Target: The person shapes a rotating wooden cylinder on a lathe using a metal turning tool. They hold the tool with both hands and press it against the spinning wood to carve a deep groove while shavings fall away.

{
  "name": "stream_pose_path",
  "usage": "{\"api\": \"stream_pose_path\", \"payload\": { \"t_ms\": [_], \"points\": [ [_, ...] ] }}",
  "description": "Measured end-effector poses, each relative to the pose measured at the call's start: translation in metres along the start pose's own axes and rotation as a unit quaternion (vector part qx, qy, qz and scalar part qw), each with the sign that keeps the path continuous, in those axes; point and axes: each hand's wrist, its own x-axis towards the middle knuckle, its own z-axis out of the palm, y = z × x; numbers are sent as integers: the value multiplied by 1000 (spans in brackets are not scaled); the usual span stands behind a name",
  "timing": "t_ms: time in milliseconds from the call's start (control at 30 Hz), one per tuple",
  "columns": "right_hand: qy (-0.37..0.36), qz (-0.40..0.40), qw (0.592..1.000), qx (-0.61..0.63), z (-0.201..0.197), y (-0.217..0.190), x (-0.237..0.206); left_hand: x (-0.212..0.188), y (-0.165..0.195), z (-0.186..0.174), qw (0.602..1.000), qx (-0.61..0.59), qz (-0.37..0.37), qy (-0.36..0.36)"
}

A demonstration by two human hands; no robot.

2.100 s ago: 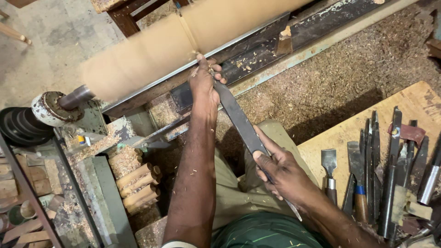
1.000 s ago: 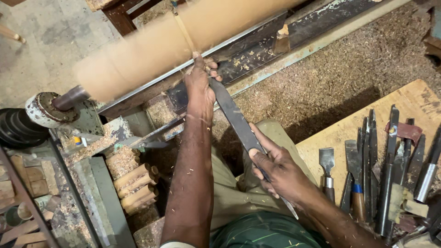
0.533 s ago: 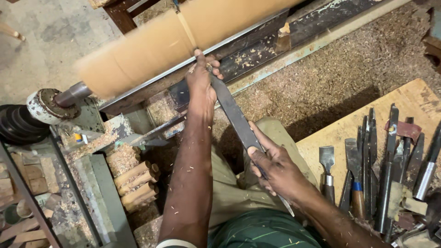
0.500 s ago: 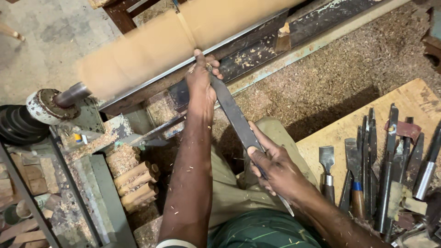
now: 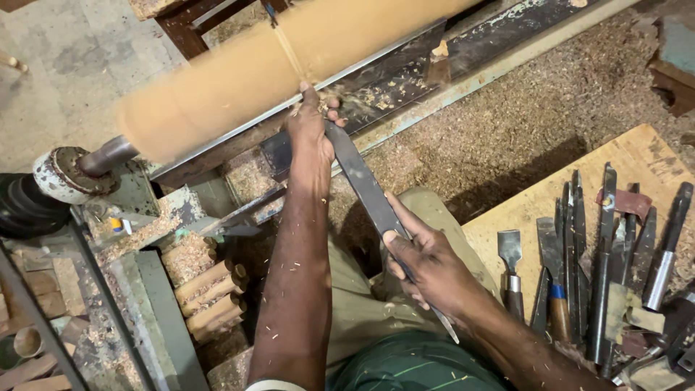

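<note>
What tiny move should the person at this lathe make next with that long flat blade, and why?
Probably ease the long flat blade a little deeper into the narrow groove on the blurred wooden cylinder. The left hand pins the blade's tip at the wood, the right hand grips its rear, and chips fly there, so the cut looks unfinished.

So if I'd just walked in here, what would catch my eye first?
Probably the big pale wooden cylinder, blurred, lying across the top of the view. The left hand presses a long flat metal blade against it, with shavings at the tip, while the right hand grips the blade's lower end. At right, a row of chisels lies on a wooden board.
</note>
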Motion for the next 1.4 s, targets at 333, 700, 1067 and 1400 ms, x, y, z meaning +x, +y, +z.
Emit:
{"api": "stream_pose_path", "payload": {
  "t_ms": [333, 700, 1067, 1400],
  "points": [
    [22, -11, 1000, -13, 28, 24, -28, -7, -5, -25, 998, 48, -5, -32],
    [15, -33, 999, 16, 41, 26, -8, -12, 16, -20, 998, 60, 5, 21],
    [17, -36, 999, 4, 33, 21, -6, -22, 23, -4, 998, 52, -1, 24],
    [34, -19, 998, -45, 40, 9, -21, -19, 17, -10, 999, 40, 12, 3]
  ]
}}
